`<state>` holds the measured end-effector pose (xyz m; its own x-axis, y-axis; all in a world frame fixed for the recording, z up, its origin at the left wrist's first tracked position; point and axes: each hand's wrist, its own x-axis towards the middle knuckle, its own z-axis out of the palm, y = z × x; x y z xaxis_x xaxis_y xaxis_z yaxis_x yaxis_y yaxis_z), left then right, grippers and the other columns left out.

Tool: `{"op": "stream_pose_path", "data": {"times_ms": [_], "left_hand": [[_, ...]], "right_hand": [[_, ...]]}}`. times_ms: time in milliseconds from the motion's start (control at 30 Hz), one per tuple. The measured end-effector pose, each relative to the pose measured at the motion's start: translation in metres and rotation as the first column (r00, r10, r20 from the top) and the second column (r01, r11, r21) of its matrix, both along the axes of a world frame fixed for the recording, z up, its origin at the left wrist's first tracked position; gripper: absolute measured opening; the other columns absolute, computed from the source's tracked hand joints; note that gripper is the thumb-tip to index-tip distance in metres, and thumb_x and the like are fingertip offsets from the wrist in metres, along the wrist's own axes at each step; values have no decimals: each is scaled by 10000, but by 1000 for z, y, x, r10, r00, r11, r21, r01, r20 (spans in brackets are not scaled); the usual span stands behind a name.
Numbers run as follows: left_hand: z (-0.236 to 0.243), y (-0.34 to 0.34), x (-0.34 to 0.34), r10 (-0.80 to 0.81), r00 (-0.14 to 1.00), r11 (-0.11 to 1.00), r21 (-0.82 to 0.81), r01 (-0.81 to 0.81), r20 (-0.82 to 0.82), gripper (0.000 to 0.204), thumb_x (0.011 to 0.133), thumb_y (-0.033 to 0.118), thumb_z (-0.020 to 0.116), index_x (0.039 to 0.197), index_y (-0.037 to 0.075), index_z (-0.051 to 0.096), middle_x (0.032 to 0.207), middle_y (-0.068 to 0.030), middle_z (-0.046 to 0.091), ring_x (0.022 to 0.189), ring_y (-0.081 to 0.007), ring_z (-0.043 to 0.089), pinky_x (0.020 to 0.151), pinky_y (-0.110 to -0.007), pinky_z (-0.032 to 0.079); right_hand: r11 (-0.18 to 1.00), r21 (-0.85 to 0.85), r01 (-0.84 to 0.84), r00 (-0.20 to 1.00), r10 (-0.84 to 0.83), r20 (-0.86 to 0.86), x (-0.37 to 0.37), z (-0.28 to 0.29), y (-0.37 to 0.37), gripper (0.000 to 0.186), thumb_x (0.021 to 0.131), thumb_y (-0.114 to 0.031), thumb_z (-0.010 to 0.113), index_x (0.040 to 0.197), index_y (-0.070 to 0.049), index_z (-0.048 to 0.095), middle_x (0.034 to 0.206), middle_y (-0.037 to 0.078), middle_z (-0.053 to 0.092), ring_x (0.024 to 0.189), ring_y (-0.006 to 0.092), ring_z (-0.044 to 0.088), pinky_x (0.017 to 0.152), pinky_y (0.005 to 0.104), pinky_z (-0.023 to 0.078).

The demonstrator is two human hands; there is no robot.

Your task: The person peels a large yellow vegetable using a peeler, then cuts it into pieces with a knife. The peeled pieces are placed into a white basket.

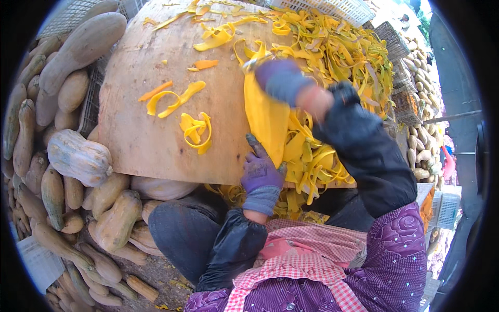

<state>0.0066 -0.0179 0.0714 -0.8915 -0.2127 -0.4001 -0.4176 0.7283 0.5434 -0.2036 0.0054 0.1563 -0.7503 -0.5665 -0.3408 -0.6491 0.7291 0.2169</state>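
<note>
A long peeled squash [264, 112], bright yellow, lies on the wooden board [171, 125], pointing away from me. My left hand [261, 169], in a purple and grey glove, grips its near end, the dark-tipped thumb lying along the side. At the far end my right hand [283, 82], gloved the same way and smeared by motion, is closed around a peeler [254, 62]. Only the shiny metal head of the peeler shows, against the squash; its handle is hidden in the glove. A curl of yellow peel [248, 49] rises beside the peeler head.
A heap of yellow peel [348, 57] covers the board's right side, and a few strips [195, 130] lie on its left. Unpeeled squashes [80, 156] are piled at my left. Plastic crates [332, 10] stand beyond the board, with more squashes [423, 151] at far right.
</note>
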Motion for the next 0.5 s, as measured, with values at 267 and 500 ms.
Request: {"op": "stream_pose_path", "data": {"times_ms": [267,500], "left_hand": [[-3,2,0,6,1000,1000,11,-6,-7,1224,773,484,803,1559,-62,39,1177,-203,571,1060,-321,644,823,-436,571],[-1,9,-2,35,999,999,-42,-35,-4,1206,755,476,816,1548,-65,86,1209,-220,580,1055,-335,656,840,-439,563]], "right_hand": [[966,-199,166,984,-147,105,124,15,101,414,995,-258,513,1404,-198,487,969,217,677,857,401,686,707,500,555],[954,-191,233,967,-248,-56,-2,28,7,388,1007,-245,418,1360,-148,546,1183,185,689,1103,363,661,911,486,528]]}}
